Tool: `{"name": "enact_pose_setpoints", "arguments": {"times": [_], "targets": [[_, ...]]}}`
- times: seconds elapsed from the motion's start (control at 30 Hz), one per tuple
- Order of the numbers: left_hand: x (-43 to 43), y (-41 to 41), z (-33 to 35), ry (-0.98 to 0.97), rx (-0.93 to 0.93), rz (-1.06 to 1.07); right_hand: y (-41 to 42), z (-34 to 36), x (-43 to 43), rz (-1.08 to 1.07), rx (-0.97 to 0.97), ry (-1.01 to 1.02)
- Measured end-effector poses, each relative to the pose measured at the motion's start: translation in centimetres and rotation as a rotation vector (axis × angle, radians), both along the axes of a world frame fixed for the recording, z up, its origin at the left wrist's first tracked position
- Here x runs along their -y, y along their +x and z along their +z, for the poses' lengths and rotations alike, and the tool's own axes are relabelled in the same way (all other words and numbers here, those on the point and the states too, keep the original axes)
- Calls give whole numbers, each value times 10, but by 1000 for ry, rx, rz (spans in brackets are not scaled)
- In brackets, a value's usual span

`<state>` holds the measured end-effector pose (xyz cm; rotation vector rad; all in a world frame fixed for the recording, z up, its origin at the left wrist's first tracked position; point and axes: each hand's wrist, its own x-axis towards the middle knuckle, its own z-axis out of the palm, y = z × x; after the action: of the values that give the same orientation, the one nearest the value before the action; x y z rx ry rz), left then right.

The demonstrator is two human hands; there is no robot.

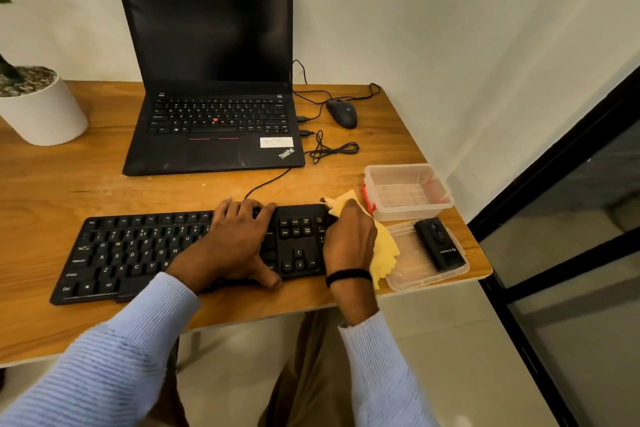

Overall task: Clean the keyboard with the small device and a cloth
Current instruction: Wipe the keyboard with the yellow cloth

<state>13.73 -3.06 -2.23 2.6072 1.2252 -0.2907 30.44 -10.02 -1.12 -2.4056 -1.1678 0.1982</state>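
A black keyboard (131,250) lies along the front of the wooden desk (69,184). My left hand (239,239) rests across its middle, fingers curled over the far edge and thumb at the near edge, gripping it. My right hand (349,239) holds a yellow cloth (382,250) against the keyboard's right end, over the number pad. The small black device (439,243) lies on a clear plastic lid (408,274) to the right of the keyboard, untouched.
An open black laptop (211,128) stands behind the keyboard. A black mouse (342,113) and loose cables (329,149) lie at the back right. A clear plastic box (407,191) sits beside the cloth. A white plant pot (38,107) stands at the left.
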Motion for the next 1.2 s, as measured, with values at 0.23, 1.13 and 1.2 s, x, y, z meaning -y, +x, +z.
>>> {"name": "enact_pose_setpoints", "arguments": {"times": [0.23,1.13,1.2], "targets": [[1,1,1,3,22,42,-11,-9,7,20,104,-88],[-1,4,1,-34,-12,94,-65,-6,49,178,-125,-89],[-1,3,1,-27,-15,97,-69,4,53,158,-255,94]]}}
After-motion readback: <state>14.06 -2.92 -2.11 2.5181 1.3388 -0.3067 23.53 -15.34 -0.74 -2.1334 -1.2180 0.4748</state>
